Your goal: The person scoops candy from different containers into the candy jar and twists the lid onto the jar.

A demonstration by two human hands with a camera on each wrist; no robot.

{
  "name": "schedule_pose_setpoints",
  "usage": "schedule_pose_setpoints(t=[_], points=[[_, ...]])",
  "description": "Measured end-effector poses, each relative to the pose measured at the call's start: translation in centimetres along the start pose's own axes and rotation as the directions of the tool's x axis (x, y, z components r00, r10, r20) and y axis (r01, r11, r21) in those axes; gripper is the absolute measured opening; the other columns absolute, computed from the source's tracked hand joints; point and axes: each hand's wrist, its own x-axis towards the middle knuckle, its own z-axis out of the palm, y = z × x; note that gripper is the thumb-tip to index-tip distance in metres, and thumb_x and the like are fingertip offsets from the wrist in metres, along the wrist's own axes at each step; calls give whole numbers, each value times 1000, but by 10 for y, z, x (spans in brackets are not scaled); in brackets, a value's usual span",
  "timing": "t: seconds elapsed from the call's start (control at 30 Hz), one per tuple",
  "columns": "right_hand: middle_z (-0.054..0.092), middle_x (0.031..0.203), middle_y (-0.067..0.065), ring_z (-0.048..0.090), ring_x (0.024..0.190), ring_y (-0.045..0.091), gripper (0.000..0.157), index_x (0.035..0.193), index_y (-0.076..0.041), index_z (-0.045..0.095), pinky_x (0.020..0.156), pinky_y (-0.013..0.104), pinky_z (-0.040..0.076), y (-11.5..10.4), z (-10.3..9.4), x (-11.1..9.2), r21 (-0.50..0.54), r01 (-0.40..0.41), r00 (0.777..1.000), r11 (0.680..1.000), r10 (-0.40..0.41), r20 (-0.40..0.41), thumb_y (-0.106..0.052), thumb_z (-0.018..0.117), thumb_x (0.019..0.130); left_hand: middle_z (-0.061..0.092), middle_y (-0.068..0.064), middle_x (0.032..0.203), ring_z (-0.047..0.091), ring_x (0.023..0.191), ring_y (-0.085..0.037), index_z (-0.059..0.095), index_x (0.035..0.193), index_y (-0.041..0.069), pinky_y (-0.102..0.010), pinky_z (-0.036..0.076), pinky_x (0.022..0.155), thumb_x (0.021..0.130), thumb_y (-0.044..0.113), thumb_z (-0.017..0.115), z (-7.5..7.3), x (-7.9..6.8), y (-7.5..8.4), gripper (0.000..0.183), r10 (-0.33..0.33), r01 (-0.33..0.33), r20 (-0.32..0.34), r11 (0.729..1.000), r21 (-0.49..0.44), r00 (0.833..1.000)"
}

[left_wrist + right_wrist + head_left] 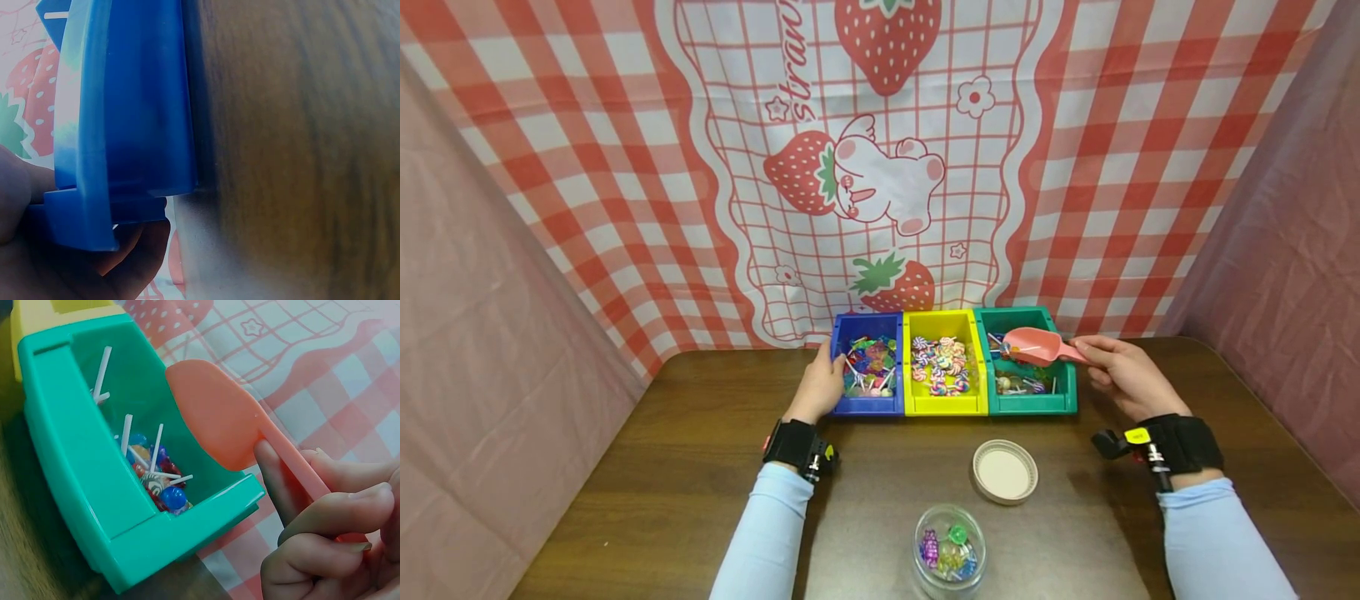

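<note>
My right hand (1131,377) pinches the handle of a pink scoop (1033,344). The scoop is held over the green bin (1070,403), which contains lollipops (164,478) with white sticks. A white stick and a small candy show at the scoop's bowl in the head view. At the far left of the row, my left hand (822,385) grips the side wall of the blue bin (867,407). Its fingers curl about the bin's edge in the left wrist view. Colourful wrapped-looking candies and lollipops lie inside the blue bin.
Between those bins stands a yellow bin (946,406) with swirl lollipops. Nearer the front are a round lid (1004,472), lying flat, and a glass jar (950,575) with several coloured candies. A checked strawberry cloth (1112,208) hangs behind the wooden table (685,467).
</note>
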Motion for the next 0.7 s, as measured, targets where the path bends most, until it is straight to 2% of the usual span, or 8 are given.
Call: schedule_pose_setpoints(t=[0.2, 0.43, 0.57, 0.7], points=[[53, 77, -1, 38, 51, 11, 17, 105, -15, 72, 51, 28, 19, 2, -2, -1, 135, 7, 998, 991, -15, 62, -20, 55, 103, 47, -29, 143, 47, 131, -40, 26, 153, -4, -51, 34, 110, 108, 20, 41, 0, 0, -1, 53, 6, -5, -6, 1000, 1, 1000], [58, 80, -2, 38, 50, 9, 18, 107, -11, 70, 50, 26, 22, 2, 2, 0, 205, 5, 997, 979, -21, 72, -20, 55, 103, 46, -28, 145, 45, 133, -39, 25, 154, -4, -51, 34, 111, 108, 21, 39, 0, -1, -1, 53, -7, 7, 9, 1000, -7, 1000], [64, 83, -1, 38, 51, 10, 18, 111, -10, 69, 50, 27, 23, -1, 6, -2, 215, 21, 996, 976, -38, 76, -20, 56, 103, 48, -28, 143, 47, 131, -40, 27, 153, -4, -52, 35, 110, 108, 20, 39, -1, -1, 0, 52, 4, -4, 5, 1000, -4, 1000], [64, 83, -1, 38, 50, 12, 19, 112, -11, 69, 50, 29, 24, -7, 11, -5, 180, 42, 995, 983, -57, 78, -22, 56, 103, 49, -28, 142, 48, 130, -40, 28, 152, -4, -52, 35, 109, 108, 19, 40, 0, -1, 0, 51, 7, -7, 0, 1000, 2, 1000]])
